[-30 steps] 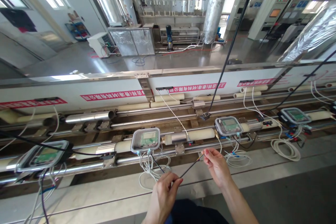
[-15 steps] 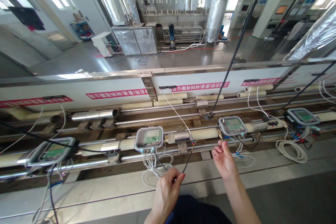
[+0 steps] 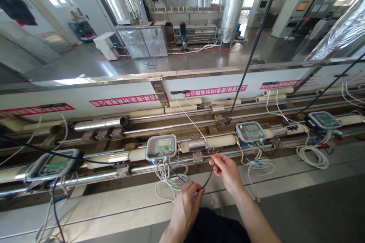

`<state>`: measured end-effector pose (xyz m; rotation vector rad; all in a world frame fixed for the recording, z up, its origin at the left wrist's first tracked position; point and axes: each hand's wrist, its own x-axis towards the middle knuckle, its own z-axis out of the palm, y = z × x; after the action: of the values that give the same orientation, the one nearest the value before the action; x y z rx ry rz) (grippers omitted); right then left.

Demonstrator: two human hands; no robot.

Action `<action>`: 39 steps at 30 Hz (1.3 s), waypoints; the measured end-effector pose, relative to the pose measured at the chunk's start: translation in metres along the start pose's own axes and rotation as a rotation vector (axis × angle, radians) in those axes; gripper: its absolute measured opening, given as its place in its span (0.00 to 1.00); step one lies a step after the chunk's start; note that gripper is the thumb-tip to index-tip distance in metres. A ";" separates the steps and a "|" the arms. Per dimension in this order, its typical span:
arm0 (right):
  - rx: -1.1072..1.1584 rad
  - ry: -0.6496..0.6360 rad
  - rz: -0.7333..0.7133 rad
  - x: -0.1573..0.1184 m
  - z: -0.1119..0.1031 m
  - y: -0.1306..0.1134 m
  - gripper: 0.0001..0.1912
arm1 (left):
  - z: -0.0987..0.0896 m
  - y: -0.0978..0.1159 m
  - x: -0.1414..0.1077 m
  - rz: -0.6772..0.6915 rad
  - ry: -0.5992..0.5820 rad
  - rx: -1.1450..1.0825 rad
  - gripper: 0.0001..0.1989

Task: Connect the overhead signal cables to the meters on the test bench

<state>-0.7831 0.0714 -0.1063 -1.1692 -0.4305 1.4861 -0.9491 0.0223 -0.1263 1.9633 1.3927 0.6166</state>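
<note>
Metal ledge [image 3: 128, 200], black cable [image 3: 210, 175], glossy floor [image 3: 205, 63]

just short of six o'clock shows a patch of dark navy clothing [image 3: 215, 228], nearly black, with a softly rounded upper edge; its folds are too dark to tell, and so is the kind of garment. the left grip [image 3: 186, 201], at six o'clock, is a bare hand, and the left wrist [image 3: 173, 231] is bare too. the right grip [image 3: 226, 169], between four and five o'clock, is likewise bare, as is the slim right forearm [image 3: 252, 210] toward five o'clock.
</note>
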 end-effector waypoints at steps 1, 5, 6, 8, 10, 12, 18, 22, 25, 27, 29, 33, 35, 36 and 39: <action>-0.006 -0.006 -0.004 -0.002 -0.001 -0.003 0.18 | -0.001 0.001 0.002 -0.002 -0.015 -0.003 0.09; -0.023 -0.035 -0.019 -0.011 0.000 -0.009 0.20 | -0.007 0.007 0.009 -0.032 -0.040 -0.003 0.10; -0.027 -0.042 -0.024 -0.013 0.001 -0.010 0.20 | -0.008 0.008 0.010 -0.039 -0.045 0.003 0.10; -0.044 -0.042 -0.044 -0.015 0.002 -0.010 0.20 | -0.010 0.010 0.010 -0.051 -0.056 0.020 0.10; -0.090 -0.026 -0.072 -0.016 0.004 -0.009 0.20 | -0.010 0.011 0.009 -0.064 -0.076 0.005 0.10; -0.152 -0.022 -0.091 -0.016 0.004 -0.008 0.19 | -0.012 0.013 0.011 -0.068 -0.092 -0.088 0.08; -0.326 -0.116 -0.078 -0.023 0.000 -0.003 0.18 | -0.022 0.028 0.037 -0.234 0.052 -0.465 0.13; -0.411 -0.153 -0.077 -0.029 0.000 0.000 0.19 | -0.026 0.043 0.054 -0.275 0.118 -0.564 0.12; -0.442 -0.170 -0.077 -0.032 0.002 0.000 0.19 | -0.025 0.049 0.059 -0.283 0.139 -0.569 0.10; -0.439 -0.177 -0.080 -0.034 0.003 -0.001 0.19 | -0.025 0.050 0.059 -0.299 0.134 -0.616 0.11; -0.424 -0.174 -0.079 -0.035 0.003 -0.001 0.19 | -0.026 0.048 0.058 -0.316 0.126 -0.686 0.12; -0.378 -0.178 -0.070 -0.036 0.001 -0.001 0.18 | -0.030 0.043 0.055 -0.345 0.110 -0.748 0.14; -0.357 -0.184 -0.062 -0.036 0.001 -0.001 0.18 | -0.031 0.042 0.054 -0.364 0.113 -0.746 0.15; -0.348 -0.187 -0.056 -0.036 0.001 -0.001 0.18 | -0.030 0.041 0.054 -0.378 0.115 -0.757 0.15; -0.320 -0.200 -0.041 -0.036 0.002 -0.001 0.18 | -0.029 0.040 0.052 -0.424 0.119 -0.849 0.17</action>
<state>-0.7887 0.0397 -0.0894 -1.2531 -0.8488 1.5423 -0.9263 0.0694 -0.0768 0.9486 1.2615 0.9292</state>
